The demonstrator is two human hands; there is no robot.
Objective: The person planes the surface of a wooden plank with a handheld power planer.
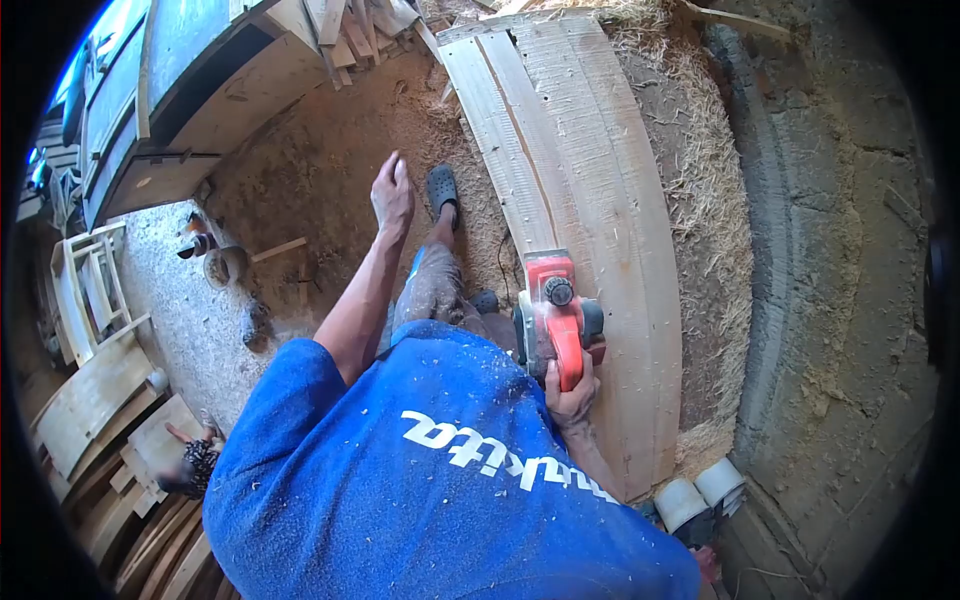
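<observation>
My right hand (573, 398) is wrapped around the rear handle of a red electric hand planer (565, 335). The planer sits on a long, curved panel of pale wood boards (600, 190), near its left edge. A narrow gap runs lengthwise between the boards at the upper left. Out to the left, my left hand (393, 192) hangs in the air over the brown floor, its fingers curled in and nothing visible in them. A blue shirt (430, 480) dusted with shavings fills the lower middle.
Pale shavings (715, 190) lie thick along the panel's right side. White cylinders (690, 500) stand by its near end. Wood scraps (350, 35) lie at the top, and curved wooden pieces (100, 400) are stacked lower left, beside another person (195, 465). A wooden cabinet-like structure (200, 90) stands upper left.
</observation>
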